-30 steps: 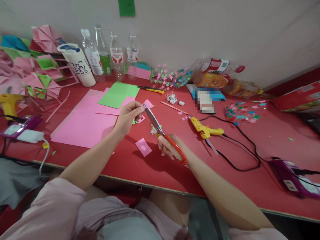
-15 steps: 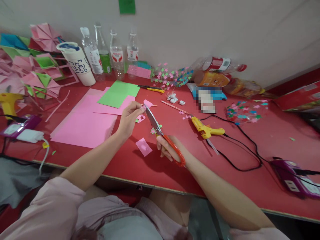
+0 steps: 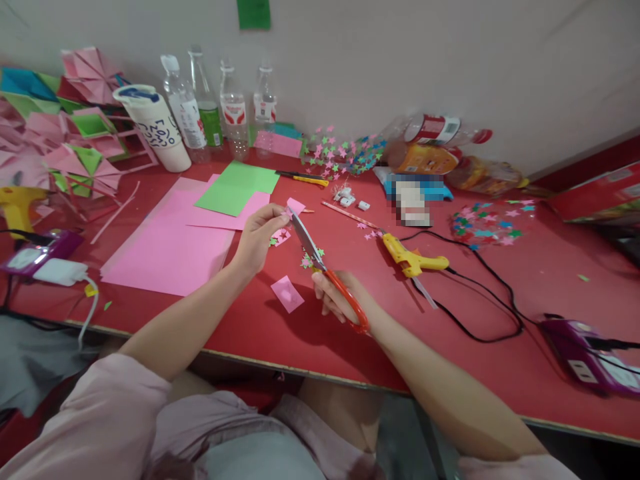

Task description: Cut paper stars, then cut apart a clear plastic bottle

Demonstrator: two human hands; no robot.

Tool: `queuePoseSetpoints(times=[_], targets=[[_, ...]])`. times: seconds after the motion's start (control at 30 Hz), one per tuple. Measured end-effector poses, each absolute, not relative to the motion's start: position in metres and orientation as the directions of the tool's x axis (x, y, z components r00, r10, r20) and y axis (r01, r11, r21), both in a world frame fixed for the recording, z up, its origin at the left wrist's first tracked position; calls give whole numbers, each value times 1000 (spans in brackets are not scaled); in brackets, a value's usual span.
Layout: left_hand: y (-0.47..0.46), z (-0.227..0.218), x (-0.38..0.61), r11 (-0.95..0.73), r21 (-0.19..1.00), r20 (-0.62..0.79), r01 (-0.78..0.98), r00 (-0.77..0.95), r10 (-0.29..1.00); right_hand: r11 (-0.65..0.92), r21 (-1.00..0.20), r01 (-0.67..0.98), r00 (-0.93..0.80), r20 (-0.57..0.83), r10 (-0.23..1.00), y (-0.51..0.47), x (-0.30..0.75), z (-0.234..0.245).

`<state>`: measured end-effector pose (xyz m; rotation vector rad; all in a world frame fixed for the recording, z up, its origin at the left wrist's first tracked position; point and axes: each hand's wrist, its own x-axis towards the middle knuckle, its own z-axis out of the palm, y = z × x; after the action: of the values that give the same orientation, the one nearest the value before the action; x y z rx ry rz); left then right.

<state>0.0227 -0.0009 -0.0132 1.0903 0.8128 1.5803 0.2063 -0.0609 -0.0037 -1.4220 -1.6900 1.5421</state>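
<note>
Left hand: the left hand sits just left of the frame's centre, thumb and forefinger pinched on a pink scrap, as far as I can make out. The scrap is tiny and partly hidden by the fingertips.
Right hand: the right hand, below centre, is clenched through the orange loops of the scissors.
Scissors: the blades point up and left, the tip right at the pinched fingertips. They look closed or nearly so.
Where the paper is: the scrap is held above the red table, just above centre, touching the blade tip.
Doing it well: I'd say feed the paper deeper toward the pivot rather than nibble with the tip, and turn the scrap, not the scissors.
Watch for: the fingertips are very close to the blade, so short snips seem wise.
Underneath: loose paper stars and a pink rectangle lie under the hands, so offcuts would land among them.
Nearby: a yellow glue gun lies to the right, apart from the hands.
</note>
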Motion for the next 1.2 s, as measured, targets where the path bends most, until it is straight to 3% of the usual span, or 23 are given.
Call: queuePoseSetpoints(times=[1.03,1.2], targets=[[-2,-12,21,-287,902,275,-324,-82,958,-208,-884,419,-321,-358,877,-58,206,-1],[-3,-11,22,-252,914,248,-317,-53,967,-202,-922,332,-270,-298,916,-57,208,-3]])
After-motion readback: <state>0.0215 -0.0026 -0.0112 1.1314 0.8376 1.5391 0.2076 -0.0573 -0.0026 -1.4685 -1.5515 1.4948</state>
